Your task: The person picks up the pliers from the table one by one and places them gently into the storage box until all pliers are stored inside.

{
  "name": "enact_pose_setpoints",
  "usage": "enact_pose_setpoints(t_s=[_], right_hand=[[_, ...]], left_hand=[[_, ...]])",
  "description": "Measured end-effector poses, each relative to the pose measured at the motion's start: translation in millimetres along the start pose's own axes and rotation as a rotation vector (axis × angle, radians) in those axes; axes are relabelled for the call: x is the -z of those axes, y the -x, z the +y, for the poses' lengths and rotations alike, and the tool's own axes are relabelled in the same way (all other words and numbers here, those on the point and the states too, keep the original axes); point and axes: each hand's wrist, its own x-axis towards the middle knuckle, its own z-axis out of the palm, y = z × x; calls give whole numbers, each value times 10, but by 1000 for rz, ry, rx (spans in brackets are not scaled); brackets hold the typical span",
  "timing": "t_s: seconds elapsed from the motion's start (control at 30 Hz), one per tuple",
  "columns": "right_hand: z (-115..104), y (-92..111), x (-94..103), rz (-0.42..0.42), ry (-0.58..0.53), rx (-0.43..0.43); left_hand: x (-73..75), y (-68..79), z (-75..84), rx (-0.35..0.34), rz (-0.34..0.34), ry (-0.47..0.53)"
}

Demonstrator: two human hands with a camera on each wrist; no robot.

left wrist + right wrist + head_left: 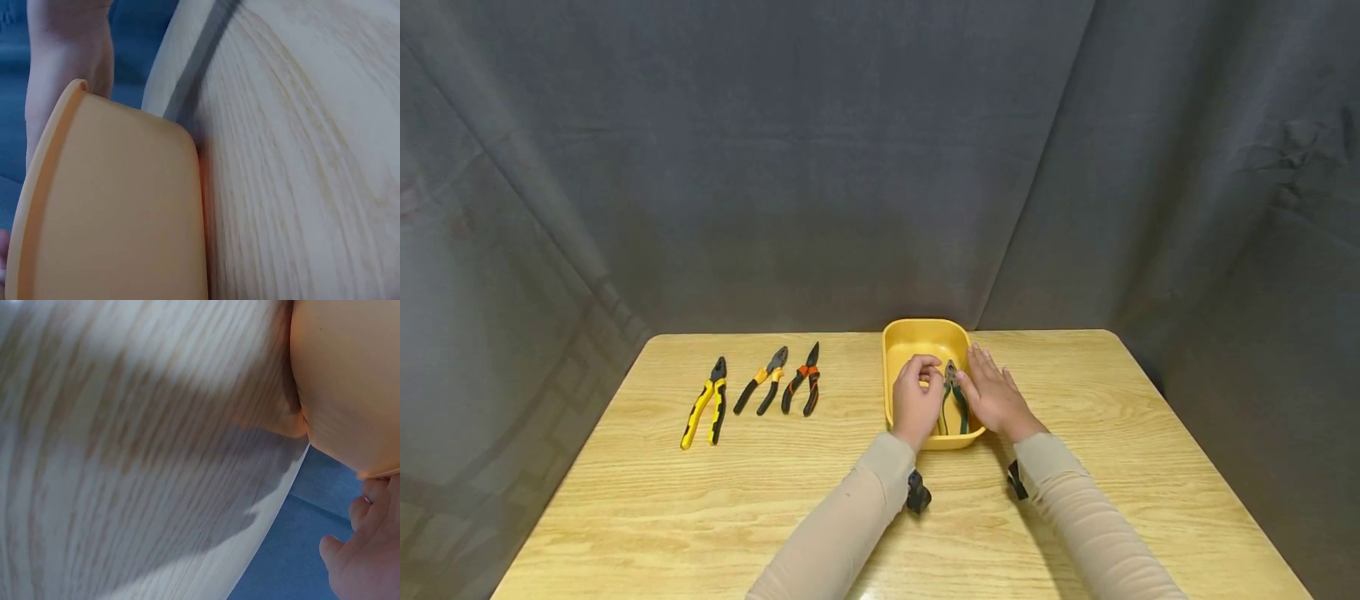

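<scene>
A pair of combination pliers [963, 410] with green handles lies in a yellow plastic bin [917, 342], jaws toward the far end. My left hand [917, 402] is over the bin, just left of the pliers, with its fingers loosely bent and nothing visible in them. At the bin's right rim, my right hand [1000, 402] has its fingers extended forward, and its thumb reaches over the rim beside the pliers. Both wrist views mostly show the outer wall of the bin [119, 206] and the tabletop. In the right wrist view, fingers [369, 519] appear just under the rim.
Left of the bin, three pliers lie in a loose row on the wooden table [820, 475]: yellow-and-black pliers [717, 412], orange-yellow-and-black pliers [749, 392] and orange-and-black long-nose pliers [813, 387]. Grey cloth [820, 167] hangs behind and at both sides.
</scene>
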Motion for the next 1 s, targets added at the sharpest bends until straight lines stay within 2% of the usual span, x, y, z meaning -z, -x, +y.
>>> enact_pose_setpoints(t_s=[0.23,0.57,0.77,1.0], right_hand=[[7,16,4,-11,2,-10],[-10,-21,27,19,-2,10],[8,22,6,3,-8,-1],[25,21,-11,-2,-12,9]], left_hand=[[15,-18,-5,2,32,82],[137,-122,20,104,56,314],[287,-154,-3,123,51,319],[499,-231,-36,120,102,347]])
